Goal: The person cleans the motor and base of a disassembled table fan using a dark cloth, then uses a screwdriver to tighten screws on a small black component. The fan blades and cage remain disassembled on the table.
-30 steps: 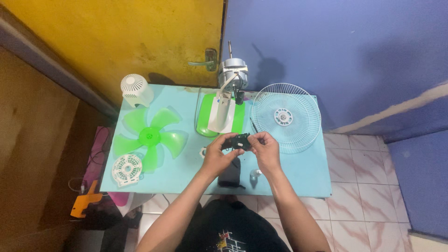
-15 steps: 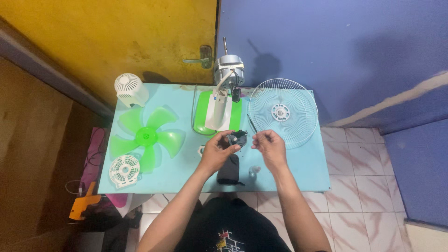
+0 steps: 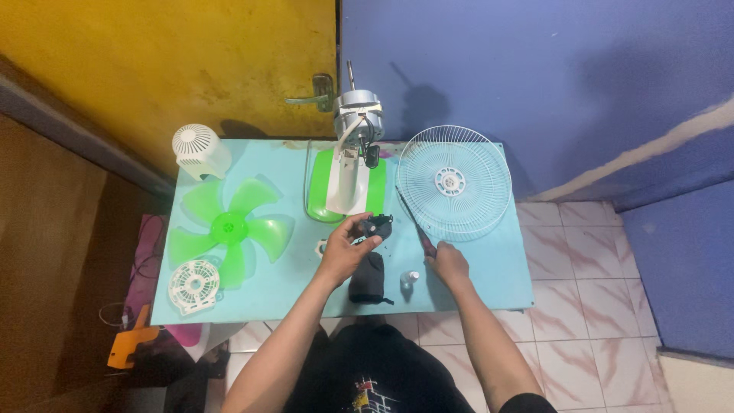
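My left hand (image 3: pixel 342 254) holds a small black part (image 3: pixel 375 227) up over the light blue table (image 3: pixel 505 268), just in front of the fan body. My right hand (image 3: pixel 449 265) rests low on the table to the right, closed on the red handle of a screwdriver (image 3: pixel 417 228). Its shaft runs up and left along the edge of the white wire guard (image 3: pixel 453 182). A small clear bottle (image 3: pixel 410 280) and a black pouch (image 3: pixel 367 278) lie between my hands.
The green and white fan body with its bare motor (image 3: pixel 348 172) stands at the table's back. A green fan blade (image 3: pixel 229 228), a white motor cover (image 3: pixel 196 147) and a small white round grille (image 3: pixel 192 284) lie at the left. A yellow door and a blue wall stand behind.
My right hand has left the black part and dropped right to the table, onto the screwdriver. My left hand still holds the part.
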